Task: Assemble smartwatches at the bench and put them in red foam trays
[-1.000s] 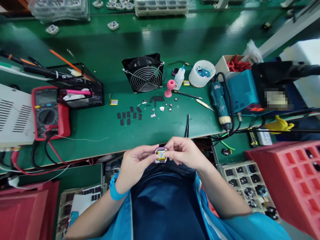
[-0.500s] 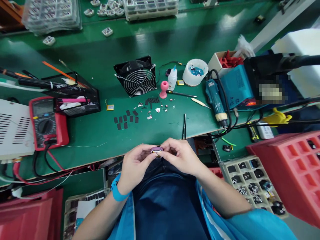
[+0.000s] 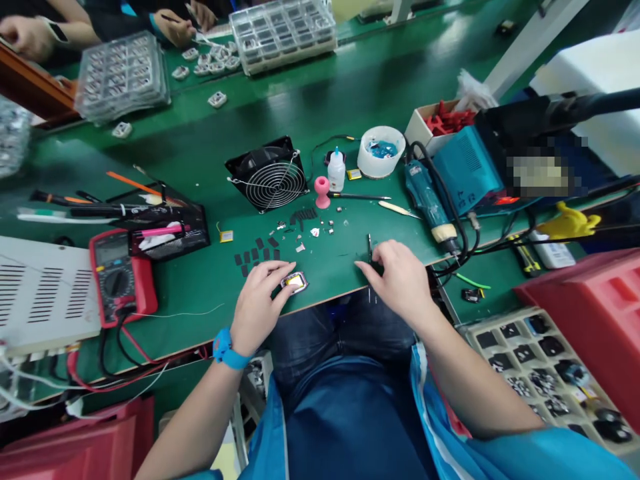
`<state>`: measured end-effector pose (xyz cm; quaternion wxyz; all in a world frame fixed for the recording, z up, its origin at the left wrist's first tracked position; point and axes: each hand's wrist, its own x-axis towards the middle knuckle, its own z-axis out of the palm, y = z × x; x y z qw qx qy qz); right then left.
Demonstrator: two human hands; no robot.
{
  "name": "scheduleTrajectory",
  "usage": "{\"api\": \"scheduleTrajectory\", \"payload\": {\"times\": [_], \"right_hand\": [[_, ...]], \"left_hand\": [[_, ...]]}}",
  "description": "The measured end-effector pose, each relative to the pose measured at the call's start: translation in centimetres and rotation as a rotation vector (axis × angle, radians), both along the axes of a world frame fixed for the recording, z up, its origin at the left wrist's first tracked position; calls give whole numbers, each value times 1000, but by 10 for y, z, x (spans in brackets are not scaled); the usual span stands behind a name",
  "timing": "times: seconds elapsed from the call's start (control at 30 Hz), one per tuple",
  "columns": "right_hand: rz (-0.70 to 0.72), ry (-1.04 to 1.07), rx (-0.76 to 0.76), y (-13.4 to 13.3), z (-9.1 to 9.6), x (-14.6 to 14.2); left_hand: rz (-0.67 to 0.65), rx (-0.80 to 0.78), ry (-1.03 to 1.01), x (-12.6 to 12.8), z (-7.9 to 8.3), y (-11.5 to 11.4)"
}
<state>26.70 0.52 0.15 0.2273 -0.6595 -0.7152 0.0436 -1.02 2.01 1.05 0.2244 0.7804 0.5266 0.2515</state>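
While both forearms reach over the near edge of the green surface (image 3: 210, 280), the left hand (image 3: 260, 303) rests on it with fingers curled, pinching a small rounded device casing (image 3: 295, 282) whose yellow inner part faces up; the casing lies on the surface just inside the near edge. The right hand (image 3: 400, 280) sits to the right, well apart from the casing, its fingers bent down over the near end of a pair of dark tweezers (image 3: 369, 245); whether the fingers have closed on the tweezers cannot be told. Just beyond the casing lies a scatter of small black pads (image 3: 257, 247) and tiny loose parts. Farther back stand a black fan (image 3: 267, 175), a pink stand (image 3: 323, 192) and a small white bottle (image 3: 337, 171). A red multimeter (image 3: 120, 277) lies at the left, a teal electric screwdriver (image 3: 425, 200) at the right. At the far left, another person's hands (image 3: 173, 27) work beside clear trays (image 3: 283, 30).
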Motion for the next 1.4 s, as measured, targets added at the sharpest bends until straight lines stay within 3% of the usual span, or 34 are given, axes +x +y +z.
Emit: {"api": "scheduleTrajectory", "payload": {"times": [0.17,0.37,0.47,0.53,0.6,0.77,0.93,1.4], "right_hand": [[-1,-187,-25,5,-4,13],[110,-136,76,19,2,4],[316,49,135,20,6,-17],[531,217,116,16,5,-34],[651,328,90,10,0,-50],[611,357,101,2,-14,-67],[561,384,94,2,-14,-70],[561,478,23,6,-15,-67]], "left_hand": [[38,83,-43,-5,-7,-19],[-9,100,-79,-6,-13,-26],[-74,63,-133,-4,-10,-25],[-89,45,-153,-4,-8,-25],[-91,47,-157,-4,-7,-25],[-139,134,-128,-6,-8,-23],[-219,246,-15,-7,-11,-21],[-329,267,85,-5,-11,-9]]}}
